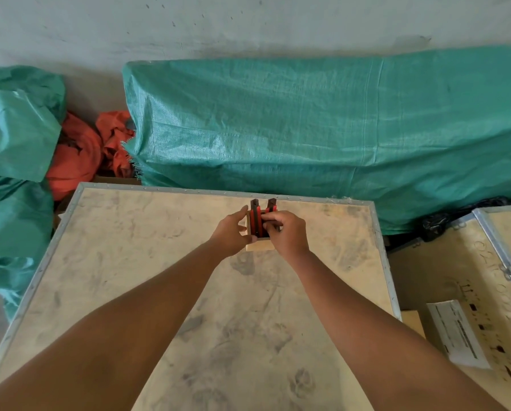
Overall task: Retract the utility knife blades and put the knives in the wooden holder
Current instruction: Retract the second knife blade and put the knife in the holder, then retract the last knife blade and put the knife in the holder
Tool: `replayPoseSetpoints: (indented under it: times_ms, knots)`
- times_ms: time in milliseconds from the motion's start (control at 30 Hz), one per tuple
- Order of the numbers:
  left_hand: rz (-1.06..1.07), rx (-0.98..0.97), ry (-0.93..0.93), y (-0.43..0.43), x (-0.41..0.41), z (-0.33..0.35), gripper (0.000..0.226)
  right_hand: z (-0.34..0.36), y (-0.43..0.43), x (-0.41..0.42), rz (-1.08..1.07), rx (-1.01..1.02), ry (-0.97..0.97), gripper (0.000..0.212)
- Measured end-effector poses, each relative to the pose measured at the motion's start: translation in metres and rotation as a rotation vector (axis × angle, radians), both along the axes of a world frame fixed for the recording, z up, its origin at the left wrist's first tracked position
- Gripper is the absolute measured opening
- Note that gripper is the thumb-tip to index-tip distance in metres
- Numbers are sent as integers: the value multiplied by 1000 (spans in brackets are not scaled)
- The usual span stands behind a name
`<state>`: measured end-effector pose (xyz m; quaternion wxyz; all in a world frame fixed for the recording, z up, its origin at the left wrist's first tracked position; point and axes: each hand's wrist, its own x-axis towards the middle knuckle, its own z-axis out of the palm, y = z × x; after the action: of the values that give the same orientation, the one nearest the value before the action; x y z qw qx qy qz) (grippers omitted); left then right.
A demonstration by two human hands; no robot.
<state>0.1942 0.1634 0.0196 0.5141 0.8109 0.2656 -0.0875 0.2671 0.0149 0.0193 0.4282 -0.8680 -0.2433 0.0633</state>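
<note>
A small pale wooden holder [259, 247] stands on the plywood crate top [159, 262] near its far edge. Two red-and-black utility knives stand upright in it: the left knife [255, 216] and the right knife [271, 204], their tops sticking out above the holder. My left hand [232, 232] cups the holder's left side, thumb on its front corner. My right hand [286, 231] grips the right knife from the right, fingers wrapped over it and hiding its lower part. No blade is visible.
Green tarp-covered bundles [322, 129] lie behind the crate and at the left, with orange cloth [79, 155] between them. A second crate [485, 277] with a white paper label [455, 333] sits to the right. The crate has metal edging [384, 262].
</note>
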Motion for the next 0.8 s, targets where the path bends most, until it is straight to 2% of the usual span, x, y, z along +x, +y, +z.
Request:
replayPoseSetpoints:
  times_ms: [100,267,433,567,633,800]
  knots:
    - [16,35,-12,-2,-8,6,87,5,-5,-6,-13,20,20,28]
    - [81,32,-11,2,-46,13,60,15,-13,-37,-43,6,26,22]
    - [200,-49,4,33,-135,8,42,11,-5,-101,-46,10,196,18]
    - [320,-16,64,67,-230,-6,38,-7,28,-190,18,-6,357,17]
    - [347,7,84,71,-251,-13,37,-19,36,-215,7,-19,470,17]
    - [251,96,205,71,-300,-31,45,-50,60,-276,-27,-85,684,30]
